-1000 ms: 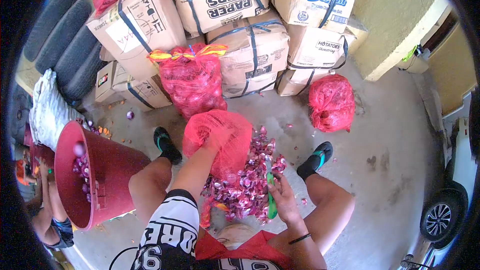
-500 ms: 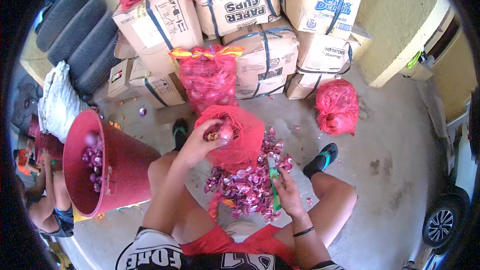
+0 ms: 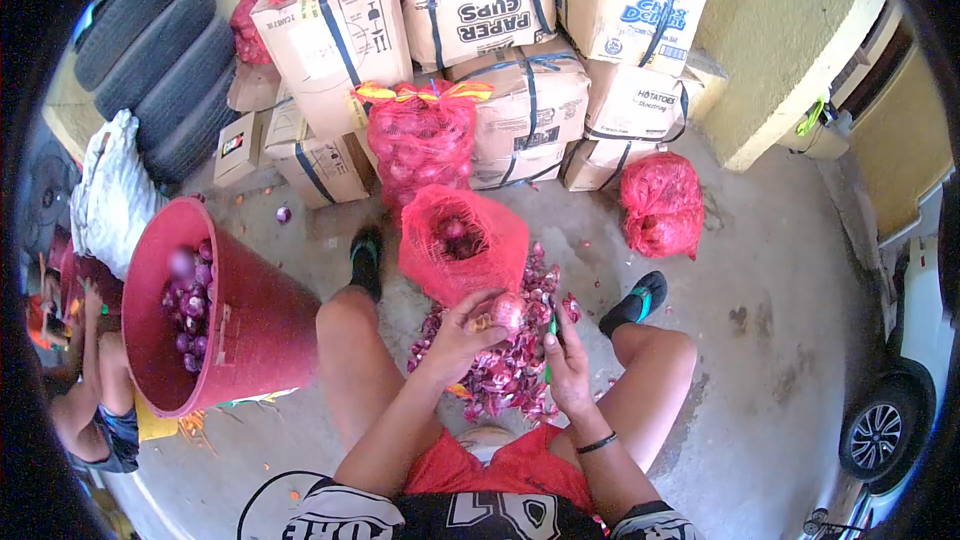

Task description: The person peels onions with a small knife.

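Note:
My left hand (image 3: pixel 468 332) is closed round a red onion (image 3: pixel 508 312) above a heap of purple onion skins (image 3: pixel 490 375). Close beside it on the right, my right hand (image 3: pixel 568 365) grips a knife (image 3: pixel 551 328) by its green handle; most of the blade is hard to make out. Just beyond both hands stands an open red mesh bag (image 3: pixel 430 260) with onions (image 3: pixel 455 230) visible inside. To the left, a big red tub (image 3: pixel 265 330) lies tilted toward me, and peeled-looking purple onions (image 3: pixel 188 310) show inside it.
A tied, full mesh bag (image 3: pixel 420 145) stands before stacked cardboard boxes (image 3: pixel 530 105). Another red bag (image 3: pixel 662 205) sits on the floor at right. Tires (image 3: pixel 165 50) and a white sack (image 3: pixel 112 195) are at left, near another person's leg (image 3: pixel 85 405). A car wheel (image 3: pixel 883 437) is far right.
My left hand has come back from the mesh bag's mouth toward my right hand, bringing an onion. The knife has shifted slightly up, close to the onion.

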A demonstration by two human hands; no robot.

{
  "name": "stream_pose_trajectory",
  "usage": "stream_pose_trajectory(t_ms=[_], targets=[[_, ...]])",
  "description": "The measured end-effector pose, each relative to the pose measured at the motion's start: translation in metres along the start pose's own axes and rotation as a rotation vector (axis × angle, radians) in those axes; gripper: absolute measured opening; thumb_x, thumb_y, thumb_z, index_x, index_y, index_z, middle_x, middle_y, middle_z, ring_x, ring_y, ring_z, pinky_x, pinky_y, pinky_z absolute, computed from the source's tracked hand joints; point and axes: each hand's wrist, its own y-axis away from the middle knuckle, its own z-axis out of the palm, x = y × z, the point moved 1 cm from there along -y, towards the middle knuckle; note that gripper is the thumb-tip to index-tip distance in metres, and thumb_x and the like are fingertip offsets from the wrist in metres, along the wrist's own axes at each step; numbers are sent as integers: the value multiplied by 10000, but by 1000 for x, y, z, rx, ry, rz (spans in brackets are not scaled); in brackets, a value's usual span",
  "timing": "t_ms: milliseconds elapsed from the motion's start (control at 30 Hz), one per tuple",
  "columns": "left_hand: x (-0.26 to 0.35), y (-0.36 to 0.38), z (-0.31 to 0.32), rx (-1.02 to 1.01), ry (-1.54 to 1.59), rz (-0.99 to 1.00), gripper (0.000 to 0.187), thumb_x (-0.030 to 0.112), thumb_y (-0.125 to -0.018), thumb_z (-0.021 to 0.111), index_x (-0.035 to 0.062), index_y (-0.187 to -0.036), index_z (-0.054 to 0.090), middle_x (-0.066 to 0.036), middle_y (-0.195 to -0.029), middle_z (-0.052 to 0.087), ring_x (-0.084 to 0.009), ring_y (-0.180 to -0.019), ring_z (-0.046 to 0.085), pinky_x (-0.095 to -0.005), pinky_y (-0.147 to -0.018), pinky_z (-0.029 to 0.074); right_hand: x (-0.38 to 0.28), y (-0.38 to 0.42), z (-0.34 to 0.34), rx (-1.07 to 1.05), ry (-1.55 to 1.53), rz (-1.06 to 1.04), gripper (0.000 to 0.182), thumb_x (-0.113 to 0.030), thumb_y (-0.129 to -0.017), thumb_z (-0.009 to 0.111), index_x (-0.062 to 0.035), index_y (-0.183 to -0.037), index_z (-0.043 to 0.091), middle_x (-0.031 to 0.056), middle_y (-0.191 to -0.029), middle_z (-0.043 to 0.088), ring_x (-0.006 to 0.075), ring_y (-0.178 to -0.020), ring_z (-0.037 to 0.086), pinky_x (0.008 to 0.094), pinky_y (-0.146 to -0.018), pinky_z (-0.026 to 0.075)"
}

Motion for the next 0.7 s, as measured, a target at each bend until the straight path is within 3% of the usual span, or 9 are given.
stream_pose_trajectory(t_ms=[200,300,333,467,567,700], targets=[[-2,-4,-3,69,-116,106,595,-30,-792,730,20,-1329,479,-92,-1252,570,-189,-1134,574,-329,-985,485,1,1,5,-6,284,-176,410,-112,-966,528,19,-1353,493,170,-1230,597,238,-1152,554,340,-1010,400],[2,-4,-2,38,-30,113,589,-32,-790,729,16,-1320,478,-96,-1261,562,-193,-1150,565,-336,-998,478,-15,4,14,-46,290,-157,398,-111,-955,546,15,-1331,510,181,-1240,601,258,-1157,570,353,-1005,417],[5,-3,-1,42,-10,122,597,-45,-784,725,11,-1323,475,-97,-1257,563,-201,-1148,569,-343,-998,481,-10,3,12,-75,310,-243,395,-104,-939,565,21,-1311,522,194,-1247,601,266,-1128,592,363,-991,434],[2,-2,-7,20,95,126,614,-78,-773,715,1,-1330,468,-95,-1254,564,-204,-1141,574,-335,-986,491,-19,1,14,-110,388,-319,494,-64,-900,589,20,-1371,464,214,-1245,600,257,-1118,603,351,-968,451],[2,-1,-9,37,115,118,637,-86,-754,723,1,-1331,469,-93,-1253,565,-198,-1141,573,-335,-985,491,-29,5,15,-207,346,-83,544,-56,-923,529,57,-1429,364,208,-1380,519,248,-1244,531,347,-1044,394],[0,-1,-13,-5,-6,149,661,-82,-734,740,6,-1331,471,-84,-1248,568,-188,-1139,569,-332,-980,485,-25,3,22,-137,389,-274,585,-41,-883,590,21,-1431,395,238,-1221,608,246,-1049,634,337,-912,476]])
